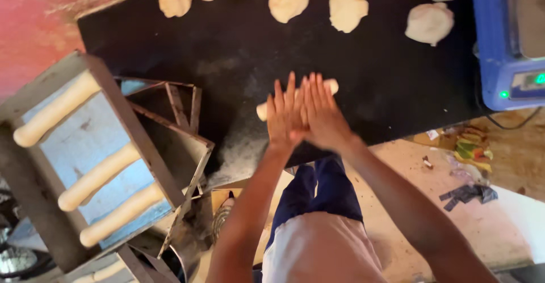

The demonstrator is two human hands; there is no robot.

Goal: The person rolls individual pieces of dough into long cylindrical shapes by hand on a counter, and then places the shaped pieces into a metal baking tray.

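Both my hands lie flat, fingers stretched out, on a long pale roll of dough (330, 85) on the black worktop (227, 50). My left hand (283, 115) covers the roll's left part, with only the end of the roll showing beside it. My right hand (322, 112) overlaps the left hand's edge and covers the middle of the roll. The right end of the roll sticks out past my fingertips.
Several flat dough pieces (288, 1) lie along the far side of the worktop. A blue weighing scale (508, 44) stands at the right. At the left a metal tray (34, 101) holds three dough rolls (99, 175), next to empty metal tins (176, 104). Litter lies on the floor at the right.
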